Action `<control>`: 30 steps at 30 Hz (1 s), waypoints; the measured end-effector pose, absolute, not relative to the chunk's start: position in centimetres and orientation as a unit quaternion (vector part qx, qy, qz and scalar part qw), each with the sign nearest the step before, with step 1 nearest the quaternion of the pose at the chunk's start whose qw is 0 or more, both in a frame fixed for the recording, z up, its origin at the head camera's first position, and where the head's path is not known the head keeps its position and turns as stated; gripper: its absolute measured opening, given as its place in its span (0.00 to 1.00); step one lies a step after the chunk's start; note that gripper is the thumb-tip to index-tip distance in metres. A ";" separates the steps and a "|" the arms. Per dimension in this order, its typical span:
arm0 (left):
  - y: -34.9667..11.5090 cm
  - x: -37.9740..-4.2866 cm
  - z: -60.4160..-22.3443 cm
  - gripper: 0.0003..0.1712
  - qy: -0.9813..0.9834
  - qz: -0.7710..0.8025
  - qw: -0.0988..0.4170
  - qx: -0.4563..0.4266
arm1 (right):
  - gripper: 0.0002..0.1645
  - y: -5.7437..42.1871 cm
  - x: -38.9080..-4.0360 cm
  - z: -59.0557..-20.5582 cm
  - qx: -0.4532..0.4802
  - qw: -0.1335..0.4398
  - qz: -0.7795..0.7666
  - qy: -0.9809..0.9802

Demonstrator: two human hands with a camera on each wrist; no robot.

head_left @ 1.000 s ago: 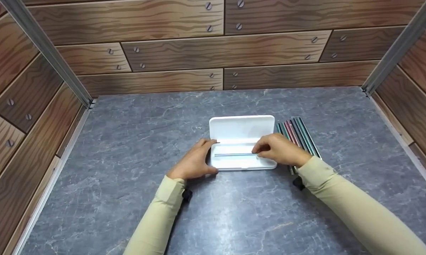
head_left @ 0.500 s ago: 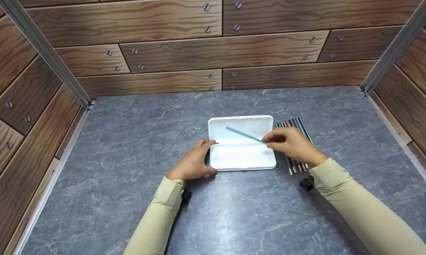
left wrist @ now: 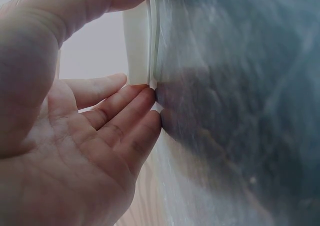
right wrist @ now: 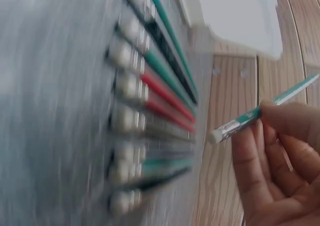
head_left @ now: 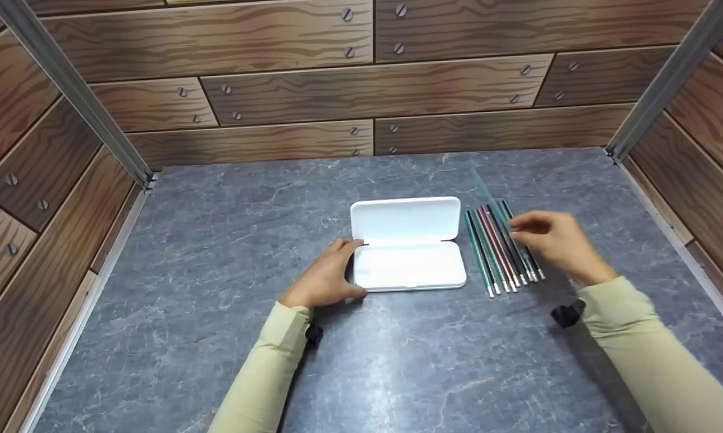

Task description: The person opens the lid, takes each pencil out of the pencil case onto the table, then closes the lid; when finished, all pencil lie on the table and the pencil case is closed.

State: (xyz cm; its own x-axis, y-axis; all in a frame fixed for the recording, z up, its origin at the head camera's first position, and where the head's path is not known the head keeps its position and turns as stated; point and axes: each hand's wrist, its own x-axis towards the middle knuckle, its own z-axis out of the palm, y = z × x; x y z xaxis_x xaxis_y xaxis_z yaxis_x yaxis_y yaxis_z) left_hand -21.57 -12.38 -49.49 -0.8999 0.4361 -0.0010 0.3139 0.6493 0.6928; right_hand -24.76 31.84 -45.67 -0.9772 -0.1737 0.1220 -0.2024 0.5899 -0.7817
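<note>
Pinching a green pencil [right wrist: 260, 111] near its eraser end, the right hand [head_left: 554, 243] hovers over the row of pencils [head_left: 503, 252] lying at 3 o'clock of the open white case [head_left: 406, 246]. Its grip looks light, thumb against fingertips, so the pencil could twist or slip out and fall across the row, knocking the others out of line or setting them rolling on the grey table [head_left: 217, 240]. The shaft points away towards 11 o'clock, raised clear of the table, and shows blurred in the head view. With its wrist bent and forearm coming in from 5 o'clock, this hand stays apart from the case. At 9 o'clock the left hand [head_left: 325, 276] clasps the case's short edge, thumb on top and fingers [left wrist: 125, 106] against the side; a nudge there could shift the case.
</note>
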 end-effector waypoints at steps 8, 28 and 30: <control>-12.4 -21.6 -49.4 0.56 0.906 0.360 0.081 0.207 | 0.20 35.6 -24.6 -46.7 0.020 0.009 0.380 -0.925; -12.4 -21.6 -49.7 0.56 0.905 0.363 0.080 0.207 | 0.25 35.6 -24.4 -47.5 -0.040 -0.081 0.374 -0.923; -12.4 -21.6 -49.7 0.56 0.906 0.361 0.078 0.207 | 0.25 35.6 -24.4 -47.4 -0.041 -0.083 0.373 -0.923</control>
State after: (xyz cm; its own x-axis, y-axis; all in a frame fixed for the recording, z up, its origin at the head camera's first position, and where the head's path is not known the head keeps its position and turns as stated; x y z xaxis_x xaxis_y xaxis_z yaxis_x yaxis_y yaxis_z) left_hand -21.60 -12.41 -49.66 -0.9021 0.4315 0.0089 0.3194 0.6536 0.6862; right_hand -24.42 35.65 -47.41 -0.9830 0.0147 -0.1832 0.1379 0.7181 -0.6821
